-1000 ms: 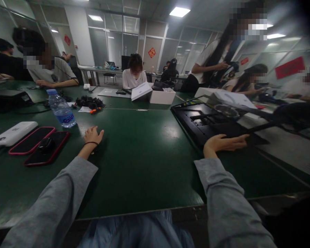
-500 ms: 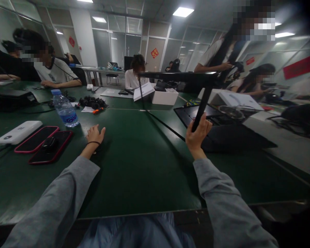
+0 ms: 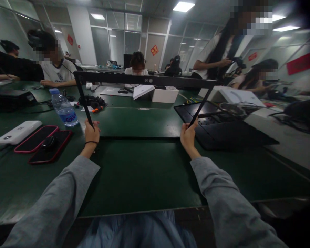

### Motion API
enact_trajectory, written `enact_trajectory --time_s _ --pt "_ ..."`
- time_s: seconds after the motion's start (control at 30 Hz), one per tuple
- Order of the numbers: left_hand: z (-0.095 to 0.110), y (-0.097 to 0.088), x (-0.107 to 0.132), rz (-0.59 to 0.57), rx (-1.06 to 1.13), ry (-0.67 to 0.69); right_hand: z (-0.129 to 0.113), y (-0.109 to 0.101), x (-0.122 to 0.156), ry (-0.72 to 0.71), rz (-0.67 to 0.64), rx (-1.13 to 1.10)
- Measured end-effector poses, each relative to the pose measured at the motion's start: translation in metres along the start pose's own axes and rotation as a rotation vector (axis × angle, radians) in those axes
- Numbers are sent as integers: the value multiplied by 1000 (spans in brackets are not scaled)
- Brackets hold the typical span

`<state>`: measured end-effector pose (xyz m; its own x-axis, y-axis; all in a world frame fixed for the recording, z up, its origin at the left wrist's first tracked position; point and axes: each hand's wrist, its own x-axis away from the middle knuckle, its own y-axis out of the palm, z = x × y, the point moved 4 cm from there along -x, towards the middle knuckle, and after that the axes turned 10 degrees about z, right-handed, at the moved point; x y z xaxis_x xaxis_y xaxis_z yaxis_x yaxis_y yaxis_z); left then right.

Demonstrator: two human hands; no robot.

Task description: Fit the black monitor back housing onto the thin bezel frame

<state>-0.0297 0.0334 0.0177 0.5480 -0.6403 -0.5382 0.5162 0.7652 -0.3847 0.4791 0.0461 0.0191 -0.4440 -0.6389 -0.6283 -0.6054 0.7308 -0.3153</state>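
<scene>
I hold a thin black monitor bezel frame [image 3: 144,80] upright over the green table [image 3: 144,172]. Its lower edge rests near the table; the bar with a small logo is on top. My left hand [image 3: 92,130] is closed on the frame's left side bar. My right hand [image 3: 188,136] grips the right side bar. Both sleeves are grey.
A dark monitor back panel [image 3: 222,127] lies to the right. At left are a water bottle [image 3: 64,108], two red-cased phones [image 3: 45,144] and a white power bank [image 3: 18,132]. White boxes [image 3: 165,94] sit farther back. Several other people sit or stand around the tables.
My right hand lifted the frame from the panel at right and swung it in front of me. My left hand rose from the table and took the left bar.
</scene>
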Motion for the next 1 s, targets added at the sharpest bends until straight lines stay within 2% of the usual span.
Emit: enact_trajectory --time_s 0.17,0.33,0.63,0.8,1.0 --pt "-1 4 3 -70 -137 16 26 13 -1 3 -50 74" --pt "3 10 5 -173 -238 63 36 10 -5 19 -37 35" --pt "-10 18 9 -257 -483 81 53 13 -6 -71 -60 367" --pt "-12 17 10 -295 -539 101 53 14 -3 -37 -138 520" --pt "-14 17 10 -309 -577 131 50 13 -2 25 -194 590"
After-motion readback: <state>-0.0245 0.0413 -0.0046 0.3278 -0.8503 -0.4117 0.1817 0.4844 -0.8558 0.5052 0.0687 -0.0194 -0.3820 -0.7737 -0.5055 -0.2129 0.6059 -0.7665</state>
